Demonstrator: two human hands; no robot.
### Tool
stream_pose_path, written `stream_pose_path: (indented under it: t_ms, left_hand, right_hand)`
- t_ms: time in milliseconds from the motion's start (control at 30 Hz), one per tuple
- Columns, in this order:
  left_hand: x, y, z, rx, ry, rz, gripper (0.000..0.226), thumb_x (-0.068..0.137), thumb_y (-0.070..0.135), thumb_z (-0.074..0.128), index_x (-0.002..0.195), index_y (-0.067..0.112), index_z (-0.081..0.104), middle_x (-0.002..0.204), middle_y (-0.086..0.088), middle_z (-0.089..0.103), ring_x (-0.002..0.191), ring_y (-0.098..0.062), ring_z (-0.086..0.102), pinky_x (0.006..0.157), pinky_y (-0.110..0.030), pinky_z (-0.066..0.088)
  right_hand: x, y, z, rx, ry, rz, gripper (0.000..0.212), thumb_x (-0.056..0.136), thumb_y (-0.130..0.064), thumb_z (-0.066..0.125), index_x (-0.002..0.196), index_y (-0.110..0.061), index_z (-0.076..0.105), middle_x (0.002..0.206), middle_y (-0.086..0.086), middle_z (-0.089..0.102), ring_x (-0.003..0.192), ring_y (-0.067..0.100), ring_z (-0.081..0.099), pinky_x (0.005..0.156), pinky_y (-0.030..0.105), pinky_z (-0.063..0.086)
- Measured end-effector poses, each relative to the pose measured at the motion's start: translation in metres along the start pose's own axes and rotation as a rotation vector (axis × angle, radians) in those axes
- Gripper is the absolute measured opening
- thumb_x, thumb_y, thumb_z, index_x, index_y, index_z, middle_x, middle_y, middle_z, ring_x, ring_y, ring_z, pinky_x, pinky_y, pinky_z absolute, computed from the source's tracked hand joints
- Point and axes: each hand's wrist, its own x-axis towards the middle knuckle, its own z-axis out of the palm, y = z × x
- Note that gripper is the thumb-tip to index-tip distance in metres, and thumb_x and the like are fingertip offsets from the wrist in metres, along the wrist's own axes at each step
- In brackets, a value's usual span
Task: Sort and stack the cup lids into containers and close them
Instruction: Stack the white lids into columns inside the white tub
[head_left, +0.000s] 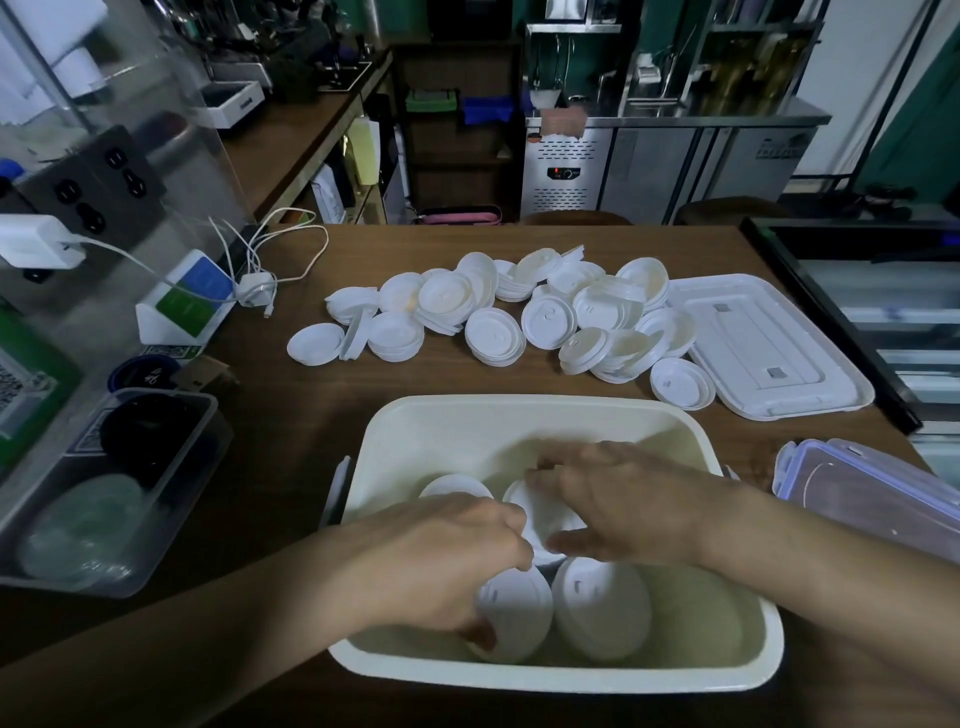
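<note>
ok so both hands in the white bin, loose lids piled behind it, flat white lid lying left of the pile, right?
Not quite. The head view shows the flat white lid lying right of the pile, not left. The rest holds: left hand and right hand in the white bin, loose lids piled behind it.

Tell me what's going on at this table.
A person is filling a cream bin. The left hand grips a stack of white cup lids at the bin's near side; the right hand sits over a second stack further in, its grip blurred. A big pile of loose lids waits on the table beyond, and a flat white cover lies beside it, so the bin is open.
</note>
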Motion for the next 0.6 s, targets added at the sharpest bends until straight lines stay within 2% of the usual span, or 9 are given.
stream_pose_path:
  t_ms: [100, 167, 267, 400, 600]
  left_hand:
    - [-0.002, 0.006, 0.003, -0.012, -0.015, -0.014, 0.016, 0.092, 0.034, 0.071, 0.102, 0.03, 0.058, 0.099, 0.014, 0.033, 0.105, -0.016, 0.053, 0.076, -0.029, 0.038]
    - [-0.003, 0.012, 0.006, 0.008, -0.021, -0.032, 0.021, 0.092, 0.038, 0.072, 0.098, 0.027, 0.055, 0.103, 0.011, 0.04, 0.101, -0.017, 0.054, 0.071, -0.032, 0.039]
    - [-0.002, 0.017, 0.008, 0.031, -0.034, -0.06, 0.032, 0.092, 0.044, 0.073, 0.115, 0.023, 0.065, 0.114, 0.007, 0.047, 0.099, -0.017, 0.053, 0.068, -0.03, 0.032]
    - [0.0, 0.017, 0.008, 0.038, -0.011, -0.038, 0.022, 0.091, 0.035, 0.073, 0.109, 0.023, 0.067, 0.11, 0.006, 0.047, 0.099, -0.018, 0.054, 0.067, -0.031, 0.032]
    - [-0.002, 0.022, 0.005, 0.053, -0.022, -0.022, 0.029, 0.095, 0.038, 0.072, 0.113, 0.018, 0.064, 0.113, 0.004, 0.047, 0.09, -0.013, 0.046, 0.065, -0.028, 0.025]
  right_hand:
    - [-0.004, -0.003, 0.0, -0.011, -0.022, -0.005, 0.044, 0.096, -0.054, 0.06, 0.127, -0.023, 0.059, 0.133, -0.004, 0.052, 0.112, 0.022, 0.057, 0.094, 0.037, 0.048]
    - [-0.007, -0.004, 0.003, -0.008, -0.031, -0.006, 0.043, 0.093, -0.056, 0.063, 0.122, -0.024, 0.062, 0.129, -0.005, 0.054, 0.107, 0.022, 0.059, 0.09, 0.036, 0.05]
    - [-0.007, -0.006, 0.005, -0.019, 0.003, -0.012, 0.037, 0.089, -0.053, 0.066, 0.113, -0.025, 0.066, 0.125, -0.004, 0.055, 0.099, 0.02, 0.061, 0.083, 0.035, 0.053]
    - [-0.004, -0.007, 0.006, -0.016, 0.009, -0.018, 0.036, 0.09, -0.051, 0.068, 0.112, -0.022, 0.068, 0.121, -0.003, 0.053, 0.098, 0.021, 0.06, 0.083, 0.036, 0.053]
    - [-0.01, -0.006, 0.007, 0.016, 0.009, -0.013, 0.036, 0.089, -0.054, 0.063, 0.109, -0.024, 0.066, 0.122, -0.005, 0.053, 0.102, 0.02, 0.061, 0.086, 0.039, 0.053]
